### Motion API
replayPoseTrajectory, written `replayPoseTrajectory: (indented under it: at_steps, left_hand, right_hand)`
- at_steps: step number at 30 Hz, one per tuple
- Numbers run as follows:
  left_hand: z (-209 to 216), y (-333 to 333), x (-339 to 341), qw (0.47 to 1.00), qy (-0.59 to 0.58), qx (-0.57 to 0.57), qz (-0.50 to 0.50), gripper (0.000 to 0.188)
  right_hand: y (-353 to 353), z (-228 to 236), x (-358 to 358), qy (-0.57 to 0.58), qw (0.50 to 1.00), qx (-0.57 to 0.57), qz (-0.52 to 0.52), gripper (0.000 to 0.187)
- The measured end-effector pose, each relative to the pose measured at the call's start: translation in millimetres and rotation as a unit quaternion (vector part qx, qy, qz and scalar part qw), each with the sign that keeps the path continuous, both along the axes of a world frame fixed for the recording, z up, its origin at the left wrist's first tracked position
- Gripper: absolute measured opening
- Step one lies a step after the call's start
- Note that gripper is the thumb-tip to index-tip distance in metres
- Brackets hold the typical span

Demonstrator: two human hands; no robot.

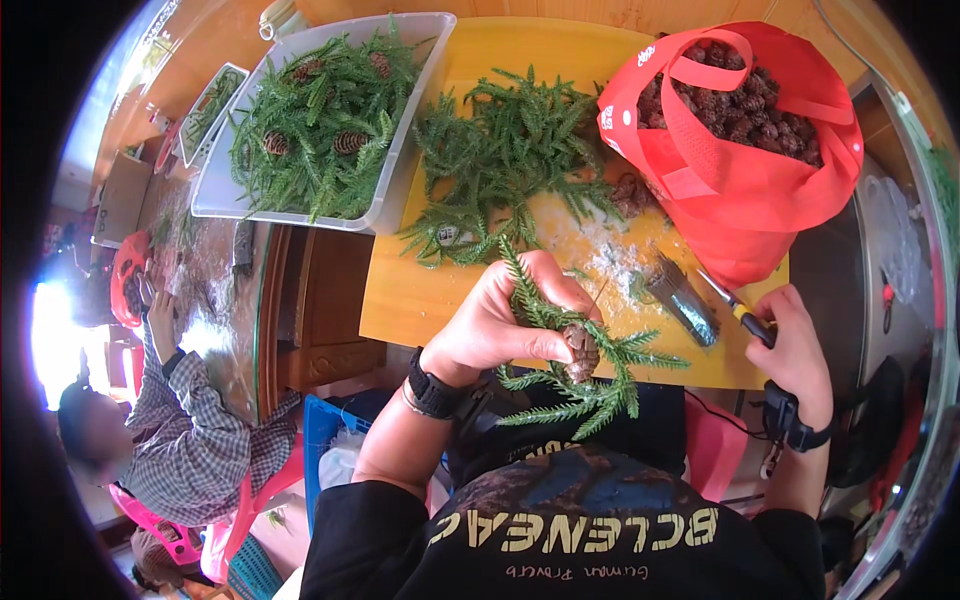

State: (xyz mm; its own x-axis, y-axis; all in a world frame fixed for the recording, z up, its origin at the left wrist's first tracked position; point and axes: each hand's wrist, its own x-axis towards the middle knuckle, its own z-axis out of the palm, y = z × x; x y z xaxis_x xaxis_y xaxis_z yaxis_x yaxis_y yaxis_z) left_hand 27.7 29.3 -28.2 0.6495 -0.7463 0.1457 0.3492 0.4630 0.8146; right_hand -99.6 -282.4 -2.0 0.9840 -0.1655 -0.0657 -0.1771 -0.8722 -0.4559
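My left hand (510, 315) is closed around a brown pine cone (580, 352) and a green artificial fir sprig (600, 400), held up over the table's near edge. A thin wire (601, 291) sticks up beside the cone. At the right, my right hand (795, 345) grips a hand tool (742, 312) with a yellow-and-black handle and a slim metal end pointing away from me; its exact kind is unclear. Between the hands, a bundle of thin dark wires (680, 300) in a clear wrapper lies on the yellow table (420, 300).
Loose fir sprigs (520, 150) cover the table's middle. A clear bin (400, 180) of sprigs and cones stands left; a red bag (740, 225) full of pine cones stands right. White flakes (620, 265) are scattered nearby. Far left, a person in a checked shirt (205, 430) works at another table.
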Motion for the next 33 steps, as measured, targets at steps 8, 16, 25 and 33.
replayPoseTrajectory:
  at_steps: [8,16,25,33]
  left_hand:
    - [3.5,-5.3,0.3,0.999,-0.019,-0.030,-0.022,0.034]
    - [5.9,-7.8,-7.6,0.994,0.034,-0.069,-0.079,0.033]
    - [7.5,-4.6,-12.2,0.990,0.065,-0.044,-0.119,0.036]
    - [7.0,-4.4,-9.9,0.983,0.093,-0.009,-0.159,0.038]
  right_hand:
    - [15.1,45.3,-8.5,0.035,0.964,0.254,0.065,0.016]
    - [47.6,36.6,21.6,-0.067,0.944,0.218,0.237,0.020]
    - [55.0,36.9,35.1,-0.116,0.920,0.209,0.311,0.026]
    - [57.0,37.0,42.1,-0.168,0.914,0.163,0.332,0.023]
